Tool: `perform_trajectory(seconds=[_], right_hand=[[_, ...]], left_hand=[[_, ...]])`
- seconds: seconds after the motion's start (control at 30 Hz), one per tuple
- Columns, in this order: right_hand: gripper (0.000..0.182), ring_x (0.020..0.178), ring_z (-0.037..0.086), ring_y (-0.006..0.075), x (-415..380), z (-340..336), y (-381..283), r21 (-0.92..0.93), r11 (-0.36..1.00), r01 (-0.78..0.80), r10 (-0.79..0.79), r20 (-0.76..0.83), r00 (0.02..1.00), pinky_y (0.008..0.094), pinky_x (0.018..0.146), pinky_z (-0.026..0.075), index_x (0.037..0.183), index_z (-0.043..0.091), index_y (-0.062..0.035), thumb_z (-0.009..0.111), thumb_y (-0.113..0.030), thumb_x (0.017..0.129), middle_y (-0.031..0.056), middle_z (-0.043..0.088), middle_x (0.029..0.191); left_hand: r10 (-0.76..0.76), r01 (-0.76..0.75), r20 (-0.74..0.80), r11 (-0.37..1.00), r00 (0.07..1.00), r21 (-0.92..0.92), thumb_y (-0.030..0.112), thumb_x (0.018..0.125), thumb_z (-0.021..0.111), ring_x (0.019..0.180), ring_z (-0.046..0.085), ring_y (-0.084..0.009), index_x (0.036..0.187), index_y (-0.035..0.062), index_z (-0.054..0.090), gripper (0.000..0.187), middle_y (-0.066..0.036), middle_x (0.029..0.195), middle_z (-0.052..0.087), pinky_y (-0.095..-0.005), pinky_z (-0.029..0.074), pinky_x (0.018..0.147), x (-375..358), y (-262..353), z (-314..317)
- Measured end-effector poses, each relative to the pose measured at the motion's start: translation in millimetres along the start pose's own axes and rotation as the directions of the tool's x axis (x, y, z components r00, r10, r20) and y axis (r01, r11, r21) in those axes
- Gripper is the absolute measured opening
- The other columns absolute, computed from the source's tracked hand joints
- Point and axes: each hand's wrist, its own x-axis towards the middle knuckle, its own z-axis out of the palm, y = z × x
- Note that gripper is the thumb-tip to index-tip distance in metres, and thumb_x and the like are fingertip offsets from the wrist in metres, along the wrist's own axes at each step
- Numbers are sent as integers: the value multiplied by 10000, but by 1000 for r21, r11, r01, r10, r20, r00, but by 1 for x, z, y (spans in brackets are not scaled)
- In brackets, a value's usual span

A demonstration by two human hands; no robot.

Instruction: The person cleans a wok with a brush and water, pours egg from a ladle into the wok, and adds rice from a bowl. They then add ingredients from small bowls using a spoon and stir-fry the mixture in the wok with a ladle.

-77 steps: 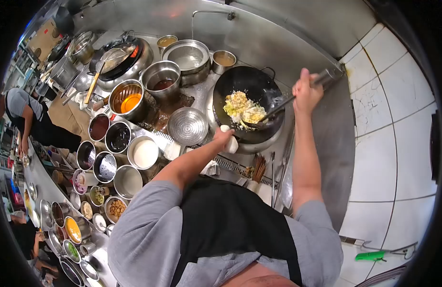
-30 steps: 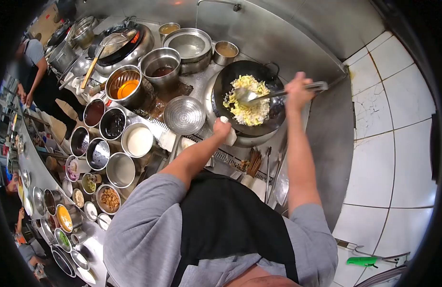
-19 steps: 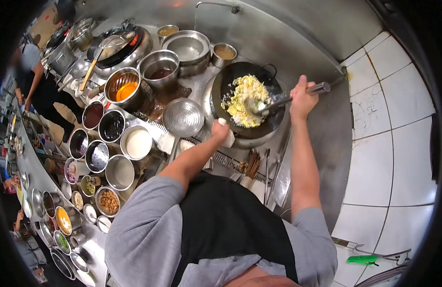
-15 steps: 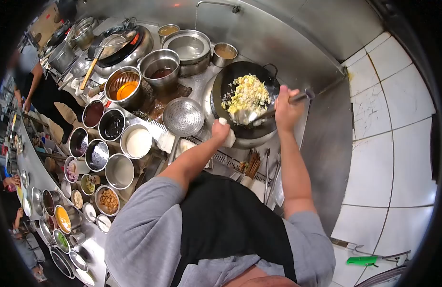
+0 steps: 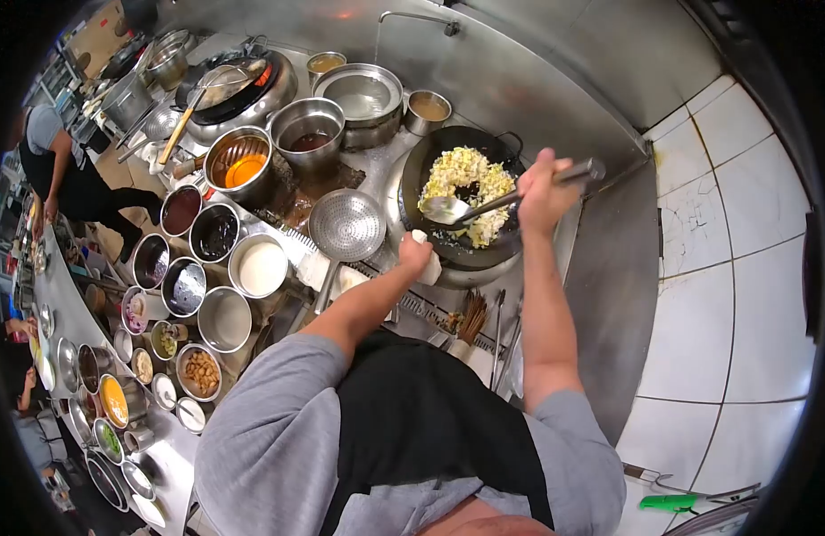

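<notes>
A dark wok [image 5: 419, 154] sits on the burner in front of me, holding fried rice [image 5: 493, 184] mixed with yellow egg. My right hand [image 5: 544, 198] is closed around the handle of a metal ladle [image 5: 445, 210], whose bowl rests in the rice at the left of the wok. At the wok's near left rim, my left hand [image 5: 415, 254] grips a folded white cloth [image 5: 430, 270]. The wok's edge under the cloth is hidden. Left of that hand lies a perforated strainer [image 5: 347, 224] with its handle toward me.
Beyond the strainer stand a pot of orange liquid [image 5: 244, 168], a pot of dark liquid [image 5: 307, 134] and a pot of water [image 5: 359, 94]. Several sauce and ingredient containers fill the left side. Bamboo sticks [image 5: 473, 319] stand near the wok. A co-worker [image 5: 82, 174] is at far left.
The ladle has swept left through the rice, which now spreads in a ring with dark wok showing in its middle. My left hand stays at the rim. The co-worker's posture has shifted.
</notes>
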Motion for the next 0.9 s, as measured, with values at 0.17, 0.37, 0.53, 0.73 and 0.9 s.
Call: perform_trajectory(seconds=[0.17, 0.37, 0.53, 0.73, 0.9], right_hand=[[365, 420, 427, 74, 61, -41, 54, -79, 995, -65, 34, -346, 937, 248, 388, 348, 661, 411, -93, 607, -211, 945, 2, 464, 540], [372, 399, 424, 87, 74, -48, 54, -11, 1000, -23, 15, -471, 882, 252, 367, 352, 664, 403, -82, 598, -222, 949, 17, 452, 528], [333, 396, 443, 95, 24, -8, 20, 77, 987, -138, 153, -251, 956, 247, 378, 370, 683, 429, -75, 601, -186, 946, 24, 474, 532], [366, 409, 403, 89, 41, -65, 57, -102, 994, -27, -1, -263, 965, 254, 382, 357, 676, 388, -86, 625, -182, 937, 12, 419, 506], [383, 411, 428, 92, 86, -116, 5, -40, 999, -2, -18, -499, 866, 251, 392, 361, 632, 408, -99, 609, -198, 943, 13, 451, 501]], left_hand=[[-3, 2, -12, 1000, 1000, -24, 213, 736, 631, 1023, 588, -438, 1112, -19, 537, 452, -278, 1070, 620, -476, 469, 902, -3, 1, 0], [42, -43, -33, 999, 999, -10, 204, 740, 619, 1021, 590, -432, 1090, -27, 550, 425, -272, 1055, 627, -469, 467, 908, 0, -10, 9], [52, -52, -28, 999, 998, 1, 200, 741, 616, 1022, 582, -442, 1083, -39, 546, 423, -281, 1052, 623, -478, 461, 908, -3, -13, 10], [18, -18, -15, 1000, 1000, -24, 220, 745, 624, 999, 591, -450, 1090, -38, 532, 440, -291, 1045, 620, -483, 470, 894, 3, -9, 7], [31, -31, 23, 999, 999, -20, 238, 756, 622, 1000, 593, -450, 1128, -40, 514, 477, -294, 1052, 620, -477, 474, 895, -2, -7, 4]])
